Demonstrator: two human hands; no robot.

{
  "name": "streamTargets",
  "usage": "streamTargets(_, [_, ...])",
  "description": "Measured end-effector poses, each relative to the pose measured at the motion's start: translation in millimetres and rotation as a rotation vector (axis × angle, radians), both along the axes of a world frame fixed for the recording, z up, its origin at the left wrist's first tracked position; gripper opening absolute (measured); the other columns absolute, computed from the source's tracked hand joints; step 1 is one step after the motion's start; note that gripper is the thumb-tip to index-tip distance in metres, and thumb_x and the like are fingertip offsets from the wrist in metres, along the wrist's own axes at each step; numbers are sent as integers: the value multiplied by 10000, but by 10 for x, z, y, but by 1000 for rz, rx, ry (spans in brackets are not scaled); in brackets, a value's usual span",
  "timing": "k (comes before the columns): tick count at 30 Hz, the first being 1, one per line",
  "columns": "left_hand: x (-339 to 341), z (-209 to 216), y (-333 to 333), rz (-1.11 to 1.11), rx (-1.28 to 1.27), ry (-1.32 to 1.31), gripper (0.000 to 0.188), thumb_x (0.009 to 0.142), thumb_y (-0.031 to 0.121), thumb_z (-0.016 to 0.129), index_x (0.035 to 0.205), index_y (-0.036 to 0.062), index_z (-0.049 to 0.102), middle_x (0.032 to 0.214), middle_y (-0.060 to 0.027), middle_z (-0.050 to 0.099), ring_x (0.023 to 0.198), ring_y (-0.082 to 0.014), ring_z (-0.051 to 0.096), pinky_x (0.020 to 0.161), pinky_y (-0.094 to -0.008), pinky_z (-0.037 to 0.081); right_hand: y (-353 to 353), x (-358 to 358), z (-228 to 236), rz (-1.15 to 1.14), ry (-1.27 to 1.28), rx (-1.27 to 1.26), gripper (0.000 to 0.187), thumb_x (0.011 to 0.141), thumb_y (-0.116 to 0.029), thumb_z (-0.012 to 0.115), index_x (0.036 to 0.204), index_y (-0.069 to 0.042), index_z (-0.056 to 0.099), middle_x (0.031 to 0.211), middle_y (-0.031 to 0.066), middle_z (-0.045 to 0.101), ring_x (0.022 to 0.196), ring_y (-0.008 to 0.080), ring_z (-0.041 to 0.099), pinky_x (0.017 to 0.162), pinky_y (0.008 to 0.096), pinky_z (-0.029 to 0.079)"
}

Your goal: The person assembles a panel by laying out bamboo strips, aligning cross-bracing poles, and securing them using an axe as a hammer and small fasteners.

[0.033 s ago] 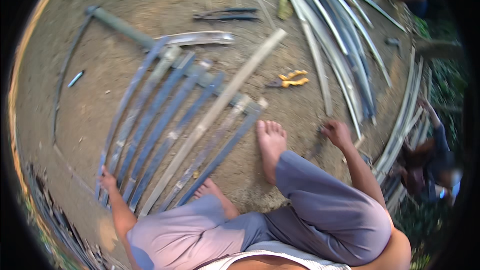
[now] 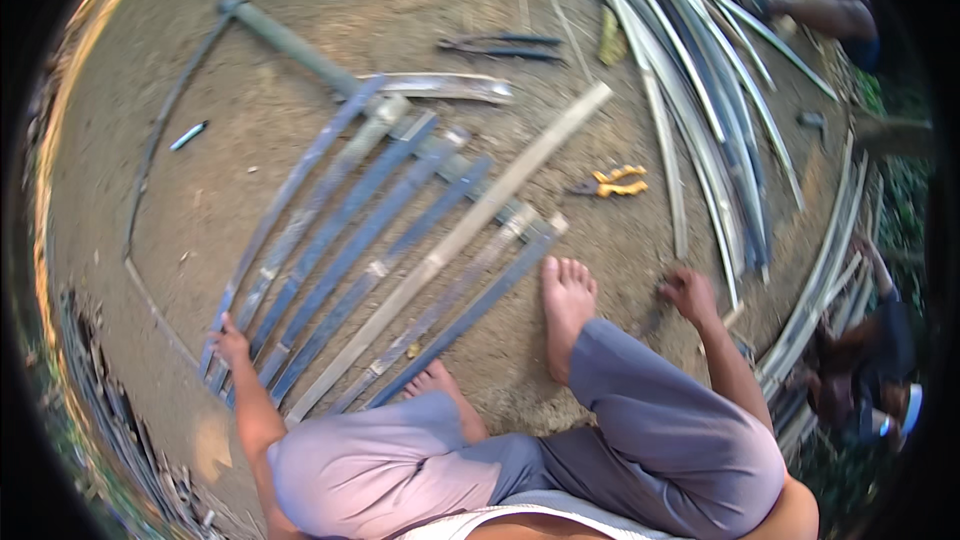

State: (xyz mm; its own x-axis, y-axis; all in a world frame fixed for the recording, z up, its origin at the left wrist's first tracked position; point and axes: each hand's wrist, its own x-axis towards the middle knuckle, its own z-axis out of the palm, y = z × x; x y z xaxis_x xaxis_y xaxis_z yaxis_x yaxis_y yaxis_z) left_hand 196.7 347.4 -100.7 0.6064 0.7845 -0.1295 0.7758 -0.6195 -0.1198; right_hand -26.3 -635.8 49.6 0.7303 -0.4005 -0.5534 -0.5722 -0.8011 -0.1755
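Low on the left, my left hand [image 2: 231,343] is closed on the near end of the outermost flat strip [image 2: 290,195]. It is blue-grey and looks like split bamboo. Several similar strips fan out beside it, their far ends lying over a round greenish pole [image 2: 300,52]. One paler, longer strip [image 2: 470,210] reaches beyond the pole. Right of my bare foot [image 2: 568,305], my right hand [image 2: 690,295] is closed just above the ground. A dark blurred shape lies by its fingers; whether it is a held thing or a shadow is unclear.
Yellow-handled pliers [image 2: 615,183] and long dark pincers [image 2: 505,46] lie on the dirt. A marker [image 2: 188,135] is at the left, inside a thin bent rod [image 2: 150,155]. Long strips [image 2: 690,110] are heaped at the upper right. Another person [image 2: 870,360] is at the far right.
The whole view has shifted slightly, so everything appears a little further right and lower. Both hands keep about the same places among the things around them.
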Motion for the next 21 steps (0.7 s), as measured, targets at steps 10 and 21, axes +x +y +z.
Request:
streamTargets(10, [10,307,-461,105,1,9,1076,913,860,329,1645,90,156,1653,-331,184,1517,-498,247,1193,-651,264,93,112,83,-28,2,8,209,811,-243,809,892,-63,740,887,149,719,863,337,703,754,442,540])
streamTargets(21, [-72,209,-232,58,-36,7,1153,885,894,311,1636,31,165,1609,-408,195,1488,-547,266,1228,-565,256,-165,440,129,-20,-375,-164,286,905,-335,747,1061,-96,725,1012,135,714,954,338,700,807,446,543])
